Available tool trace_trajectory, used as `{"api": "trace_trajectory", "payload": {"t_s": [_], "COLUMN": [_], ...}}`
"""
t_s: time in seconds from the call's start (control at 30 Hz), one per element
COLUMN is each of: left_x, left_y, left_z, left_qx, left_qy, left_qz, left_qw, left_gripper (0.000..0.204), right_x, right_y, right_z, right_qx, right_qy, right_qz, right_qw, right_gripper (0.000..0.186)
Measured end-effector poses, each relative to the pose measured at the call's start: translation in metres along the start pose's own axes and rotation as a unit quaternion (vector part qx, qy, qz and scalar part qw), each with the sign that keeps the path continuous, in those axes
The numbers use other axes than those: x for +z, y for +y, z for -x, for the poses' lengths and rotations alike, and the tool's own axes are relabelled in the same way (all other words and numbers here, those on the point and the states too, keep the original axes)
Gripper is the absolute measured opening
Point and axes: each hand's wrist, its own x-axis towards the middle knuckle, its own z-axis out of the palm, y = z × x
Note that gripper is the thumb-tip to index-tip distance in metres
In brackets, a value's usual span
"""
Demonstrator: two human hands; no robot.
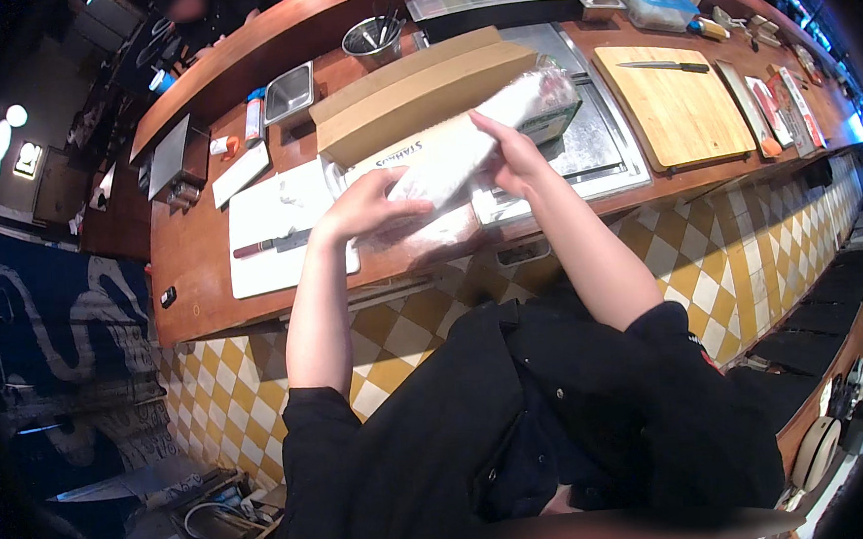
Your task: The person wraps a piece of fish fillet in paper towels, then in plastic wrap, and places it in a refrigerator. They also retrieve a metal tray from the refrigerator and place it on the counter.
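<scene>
A long white package (464, 154) wrapped in clear plastic lies slantwise between my hands, above an open cardboard box (421, 97). A pinkish patch shows at its far right end; its exact contents I cannot make out. My left hand (373, 204) grips the near left end, thumb along the lower side. My right hand (516, 158) is wrapped round the package's right side, further up. The box's lid flap stands raised behind, and its right end is green. Crumpled clear plastic (434, 235) hangs below the package, by the counter's front edge.
Left of the box, a white cutting board (279, 205) carries a knife (267, 246) with a dark red handle. To the right, a wooden board (679, 111) holds another knife (664, 66). Behind stand a metal bucket (373, 41) of utensils, a metal pan (290, 92) and a blue-lidded container (654, 1).
</scene>
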Motion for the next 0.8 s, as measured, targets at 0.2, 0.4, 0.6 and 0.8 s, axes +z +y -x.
{"api": "trace_trajectory", "payload": {"t_s": [0.2,0.4,0.6,0.8], "left_x": [-0.01,0.081,0.044,0.033], "left_y": [0.015,0.029,0.135,0.176], "left_z": [0.01,0.052,-0.038,-0.074], "left_qx": [0.021,0.271,0.327,0.387], "left_qy": [0.17,0.579,0.303,0.393], "left_qz": [0.116,0.211,0.688,0.643], "left_qw": [0.978,0.74,0.573,0.532], "left_gripper": [0.044,0.035,0.074,0.071], "right_x": [0.078,0.115,0.118,0.087], "right_y": [-0.062,-0.118,-0.086,-0.077], "right_z": [-0.005,0.077,0.144,0.191], "right_qx": [-0.169,-0.414,-0.384,-0.268], "right_qy": [0.012,-0.058,-0.028,-0.041], "right_qz": [-0.077,-0.167,-0.232,-0.308], "right_qw": [0.983,0.893,0.893,0.912], "right_gripper": [0.04,0.051,0.034,0.04]}}
